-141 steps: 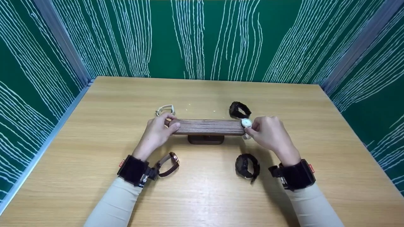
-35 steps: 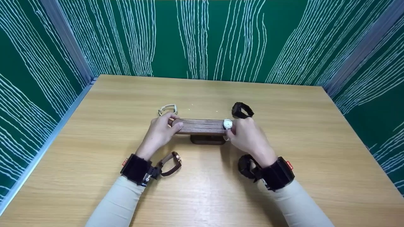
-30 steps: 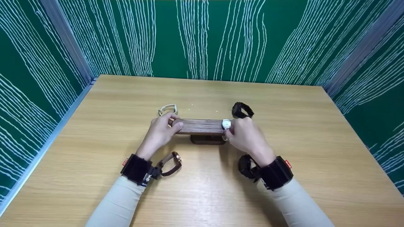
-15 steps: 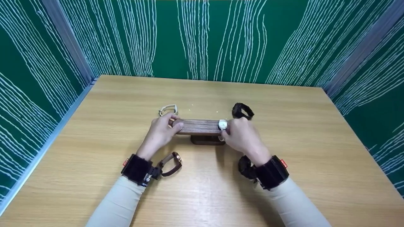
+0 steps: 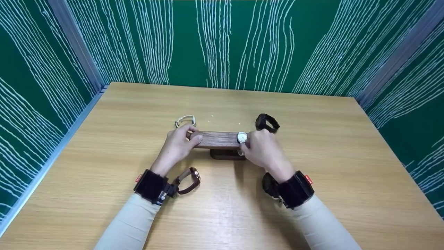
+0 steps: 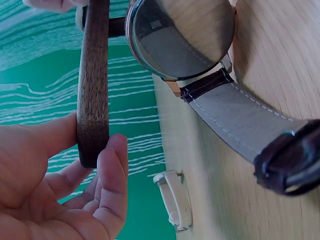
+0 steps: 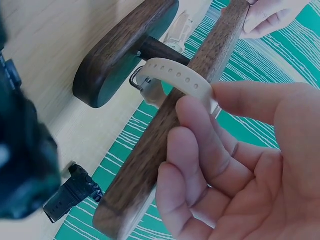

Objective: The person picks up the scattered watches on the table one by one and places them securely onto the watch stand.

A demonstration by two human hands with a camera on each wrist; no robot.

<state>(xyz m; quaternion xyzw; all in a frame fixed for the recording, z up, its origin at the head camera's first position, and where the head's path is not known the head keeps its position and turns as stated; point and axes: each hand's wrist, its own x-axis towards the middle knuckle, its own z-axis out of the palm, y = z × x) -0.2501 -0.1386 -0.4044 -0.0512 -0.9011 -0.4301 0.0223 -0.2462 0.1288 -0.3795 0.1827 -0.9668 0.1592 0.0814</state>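
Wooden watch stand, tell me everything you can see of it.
The wooden watch stand looks dark brown with visible grain. Its long bar, rounded at the ends, sits roughly level on a short post above a shorter, oblong base. It stands upright on the table. The left hand grips the bar's left end. A white-faced watch, held by the right hand, has its pale strap looped round the bar.

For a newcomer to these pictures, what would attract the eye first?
Probably the green wall with wavy white lines, behind the pale wooden table. Next, the dark brown wooden T-shaped stand at mid-table, its bar gripped by the left hand. The right hand holds a white-strapped round watch around that bar.
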